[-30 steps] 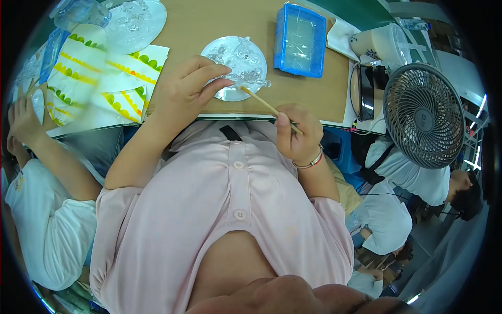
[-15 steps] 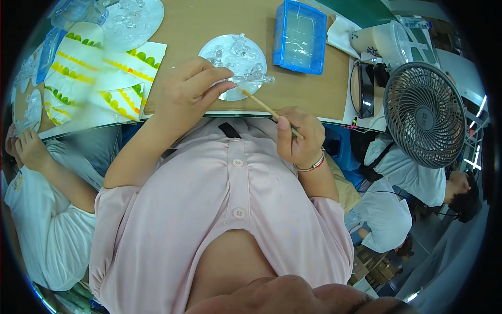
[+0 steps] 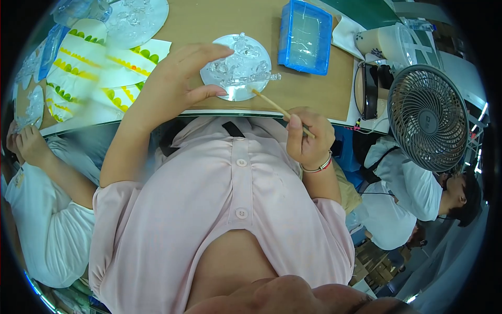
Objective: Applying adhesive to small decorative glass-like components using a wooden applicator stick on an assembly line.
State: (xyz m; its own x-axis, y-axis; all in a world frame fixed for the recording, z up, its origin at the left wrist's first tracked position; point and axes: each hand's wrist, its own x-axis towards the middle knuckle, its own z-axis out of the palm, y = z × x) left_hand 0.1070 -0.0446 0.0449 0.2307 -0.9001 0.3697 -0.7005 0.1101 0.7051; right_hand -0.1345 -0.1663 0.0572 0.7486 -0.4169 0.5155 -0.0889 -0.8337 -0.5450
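Note:
A round white plate (image 3: 240,93) lies on the brown table covering in front of me, with several clear plastic pieces (image 3: 243,49) on it. Across its lower part rests a long clear piece (image 3: 251,79), its end sticking out past the right rim. My left hand (image 3: 193,73) is over the plate's left side, thumb and fingers spread wide, holding nothing. In my right hand (image 3: 309,135) is a thin wooden stick (image 3: 277,106), pinched between thumb and fingers. The stick's darker tip points up and left to the plate's lower right edge.
A blue tray (image 3: 305,39) stands right of the plate. Farther right are a black fan (image 3: 429,120), a cup (image 3: 374,43) and a dark case (image 3: 370,91). Patterned white sheets (image 3: 78,63) and another plate of clear pieces (image 3: 137,23) lie left. A person's hand (image 3: 31,144) works at far left.
My left hand has let go of the long clear piece, which now rests on the plate, and its fingers have spread. My right hand still holds the stick, slightly lower and farther right.

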